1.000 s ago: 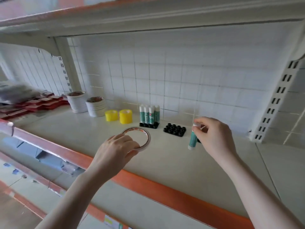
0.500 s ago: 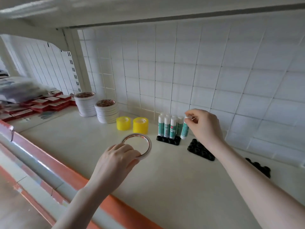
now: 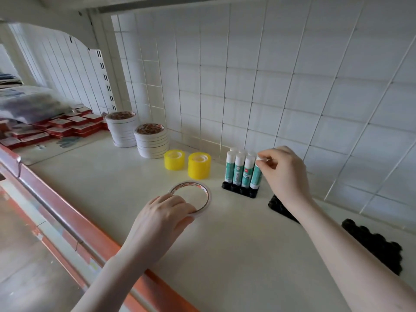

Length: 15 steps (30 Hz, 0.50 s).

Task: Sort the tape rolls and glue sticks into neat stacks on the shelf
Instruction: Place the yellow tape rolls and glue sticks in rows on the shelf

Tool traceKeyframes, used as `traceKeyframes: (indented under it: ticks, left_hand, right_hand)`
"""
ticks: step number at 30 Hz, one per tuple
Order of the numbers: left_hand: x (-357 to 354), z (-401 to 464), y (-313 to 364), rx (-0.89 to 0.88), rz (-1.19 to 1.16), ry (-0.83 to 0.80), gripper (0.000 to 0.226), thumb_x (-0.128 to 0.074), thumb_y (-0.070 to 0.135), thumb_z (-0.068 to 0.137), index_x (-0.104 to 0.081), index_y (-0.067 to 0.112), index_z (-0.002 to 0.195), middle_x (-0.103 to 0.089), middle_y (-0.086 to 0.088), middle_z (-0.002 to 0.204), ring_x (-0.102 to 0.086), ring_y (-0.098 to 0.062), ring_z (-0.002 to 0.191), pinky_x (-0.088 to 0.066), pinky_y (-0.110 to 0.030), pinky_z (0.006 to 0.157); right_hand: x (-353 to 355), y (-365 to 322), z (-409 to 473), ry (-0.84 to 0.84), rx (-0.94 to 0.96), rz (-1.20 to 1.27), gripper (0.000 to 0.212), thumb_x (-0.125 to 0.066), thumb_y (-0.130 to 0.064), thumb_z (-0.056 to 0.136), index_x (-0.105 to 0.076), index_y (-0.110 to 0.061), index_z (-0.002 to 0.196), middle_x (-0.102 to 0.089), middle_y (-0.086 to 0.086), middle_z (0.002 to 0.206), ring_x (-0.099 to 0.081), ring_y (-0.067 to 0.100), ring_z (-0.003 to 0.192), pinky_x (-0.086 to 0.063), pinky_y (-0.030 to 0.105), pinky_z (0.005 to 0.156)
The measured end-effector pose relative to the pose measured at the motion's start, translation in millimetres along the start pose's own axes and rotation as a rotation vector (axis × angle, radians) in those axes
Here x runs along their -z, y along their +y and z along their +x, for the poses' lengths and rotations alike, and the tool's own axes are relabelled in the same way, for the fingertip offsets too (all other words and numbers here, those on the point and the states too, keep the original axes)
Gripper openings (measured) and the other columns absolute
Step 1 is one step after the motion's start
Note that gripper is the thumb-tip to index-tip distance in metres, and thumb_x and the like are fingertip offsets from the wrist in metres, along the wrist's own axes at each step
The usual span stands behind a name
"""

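— Glue stick [image 3: 256,176] at the row's right end, on the black holder [image 3: 240,192] by the tiled wall; right hand [image 3: 284,174] pinching its white cap.
— And the left hand [image 3: 162,218]?
— Fingers curled over the tape roll's [image 3: 191,198] near rim, flat on the shelf [image 3: 236,239]. The near rim's covered.
— More holders?
— Two black ones, the right forearm partly hiding one.

tape stacks [image 3: 137,134] left of glue sticks [image 3: 242,170]
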<state>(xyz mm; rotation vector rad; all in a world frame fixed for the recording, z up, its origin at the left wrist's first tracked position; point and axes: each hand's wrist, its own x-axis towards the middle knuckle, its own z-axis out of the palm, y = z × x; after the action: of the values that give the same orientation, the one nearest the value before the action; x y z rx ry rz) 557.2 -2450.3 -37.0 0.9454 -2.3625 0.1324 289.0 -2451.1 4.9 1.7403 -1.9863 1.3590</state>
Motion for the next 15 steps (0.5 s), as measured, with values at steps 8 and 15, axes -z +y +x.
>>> traceKeyframes:
  ticks: [8, 15]
  left_hand:
    - [2, -3, 0, 0.039, -0.008, -0.013, 0.025, -0.045, 0.039, 0.082, -0.067, 0.028, 0.086, -0.06, 0.015, 0.077, -0.053, -0.008, 0.074, -0.037, -0.017, 0.066]
    - [1, -4, 1, 0.053, 0.012, -0.003, 0.025, -0.045, 0.039, 0.081, -0.067, 0.028, 0.084, -0.06, 0.014, 0.077, -0.056, -0.009, 0.073, -0.041, -0.018, 0.064]
  right_hand:
    - [-5, 2, -7, 0.056, 0.104, -0.004, 0.007, -0.07, -0.002, 0.077, -0.071, -0.008, 0.081, -0.062, 0.006, 0.082, -0.06, 0.024, 0.064, -0.048, 0.031, 0.063]
    - [-6, 13, -7, 0.078, 0.168, -0.027, 0.005, -0.07, -0.002, 0.079, -0.071, -0.007, 0.076, -0.057, 0.004, 0.07, -0.054, 0.025, 0.054, -0.039, 0.025, 0.055]
